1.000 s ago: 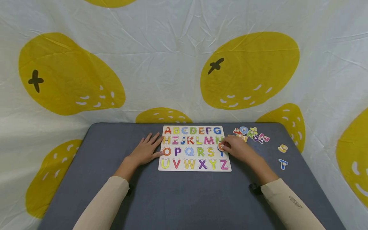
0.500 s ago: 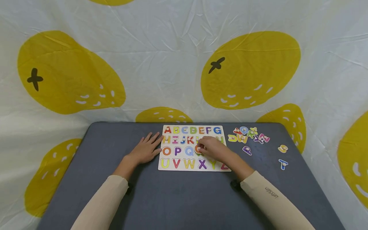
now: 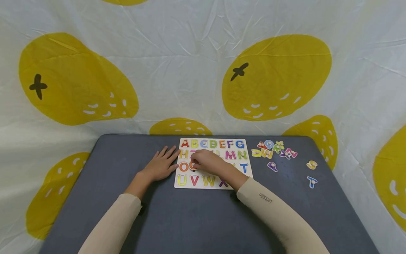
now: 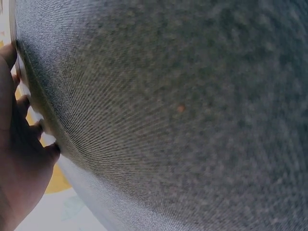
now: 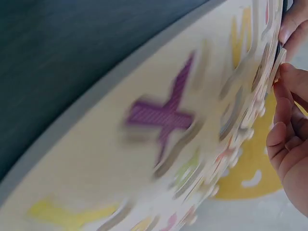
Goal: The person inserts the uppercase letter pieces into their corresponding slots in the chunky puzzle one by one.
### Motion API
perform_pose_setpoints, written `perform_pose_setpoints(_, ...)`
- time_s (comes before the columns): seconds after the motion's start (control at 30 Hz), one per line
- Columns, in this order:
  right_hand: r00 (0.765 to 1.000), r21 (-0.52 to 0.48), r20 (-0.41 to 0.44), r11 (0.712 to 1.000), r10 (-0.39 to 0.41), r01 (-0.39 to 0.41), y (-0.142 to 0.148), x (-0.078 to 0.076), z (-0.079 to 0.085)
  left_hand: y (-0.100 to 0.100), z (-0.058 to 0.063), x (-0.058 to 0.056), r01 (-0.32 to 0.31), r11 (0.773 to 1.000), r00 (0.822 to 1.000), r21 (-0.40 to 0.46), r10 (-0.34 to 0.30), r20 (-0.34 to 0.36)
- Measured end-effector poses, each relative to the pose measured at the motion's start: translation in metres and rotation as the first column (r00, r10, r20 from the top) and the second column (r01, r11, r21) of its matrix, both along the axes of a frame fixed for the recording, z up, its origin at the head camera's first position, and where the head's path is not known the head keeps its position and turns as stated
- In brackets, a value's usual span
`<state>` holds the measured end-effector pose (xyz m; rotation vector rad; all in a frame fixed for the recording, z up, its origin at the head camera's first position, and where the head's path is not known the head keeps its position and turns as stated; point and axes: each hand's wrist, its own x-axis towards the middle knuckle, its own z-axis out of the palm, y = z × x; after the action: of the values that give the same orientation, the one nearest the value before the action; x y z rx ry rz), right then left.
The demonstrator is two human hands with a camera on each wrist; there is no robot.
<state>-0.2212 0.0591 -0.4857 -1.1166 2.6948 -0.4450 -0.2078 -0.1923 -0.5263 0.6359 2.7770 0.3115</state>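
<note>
A white alphabet puzzle board [image 3: 202, 186] lies on the grey table, its rows of colourful letters facing me. My right hand [image 3: 209, 163] is over the left part of its third row and pinches a rounded orange-red letter piece [image 3: 191, 165], seemingly an O, beside the printed O. Fingers partly cover that piece; the right wrist view shows its thin edge [image 5: 275, 71] between thumb and fingers. My left hand [image 3: 160, 165] rests with straight, spread fingers at the board's left edge. Knobbed letters fill the top row; the second row is partly hidden by my right hand.
Right of the board lies a cluster of loose letter pieces [image 3: 276, 148]. Nearer are a purple P piece [image 3: 272, 167], a yellow S piece [image 3: 312, 164] and a blue T piece [image 3: 312, 182]. A lemon-patterned cloth [image 3: 177, 77] hangs behind the table [image 3: 196, 218].
My right hand has moved left across the board with the orange-red piece, from the T at the right end to near the printed O. My left hand has stayed in place.
</note>
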Motion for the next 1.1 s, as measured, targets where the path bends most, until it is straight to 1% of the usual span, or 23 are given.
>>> perform_pose_setpoints(0.23, 0.999, 0.088, -0.028, 0.996, 0.029, -0.026, -0.032, 0.002, -0.005, 0.000, 0.000, 0.002, 0.008, 1.000, 1.000, 0.013, -0.007, -0.014)
perform_pose_setpoints(0.37, 0.999, 0.096, -0.031, 0.995, 0.016, -0.013, -0.040, 0.002, -0.007, 0.000, 0.000, 0.001, 0.010, 1.000, 1.000, 0.022, -0.010, -0.025)
perform_pose_setpoints(0.5, 1.000, 0.082, -0.029, 0.997, 0.002, 0.000, -0.043, 0.002, -0.005, -0.001, -0.001, 0.000, 0.009, 1.000, 1.000, 0.026, -0.008, -0.028)
perform_pose_setpoints(0.87, 0.999, 0.097, -0.001, 0.995, -0.039, 0.039, -0.047, 0.000, -0.011, -0.001, 0.000, 0.000, 0.006, 1.000, 1.000, 0.027, -0.006, -0.027)
perform_pose_setpoints(1.1, 0.999, 0.059, -0.012, 0.998, -0.031, 0.031, -0.041, 0.001, -0.011, 0.000, -0.001, 0.001, 0.003, 1.000, 1.000, 0.028, -0.002, -0.024)
